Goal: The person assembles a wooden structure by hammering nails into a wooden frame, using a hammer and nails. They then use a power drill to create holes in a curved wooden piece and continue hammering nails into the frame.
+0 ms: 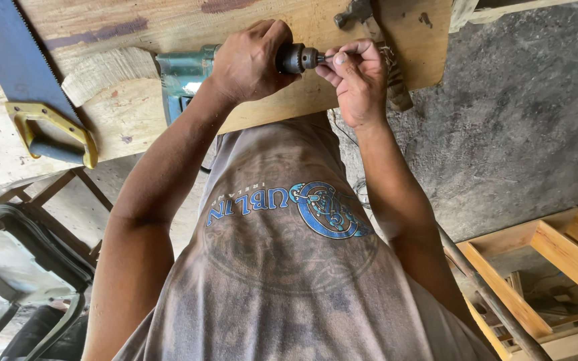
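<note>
A green electric drill (185,75) lies on a wooden workbench (135,120) in front of me. My left hand (252,63) wraps over the drill's front, just behind the dark metal chuck (297,59). My right hand (356,80) pinches a thin drill bit (326,59) at the chuck's tip between thumb and forefinger. Both forearms reach out from my body over a grey printed shirt (289,267).
A handsaw (48,134) with a blue blade and yellow handle lies at the bench's left. A curved wood offcut (105,70) sits beside the drill, a hammer (369,20) behind my right hand. Wooden frames (556,254) and a metal rod (490,294) stand right, a metal chair (21,267) left.
</note>
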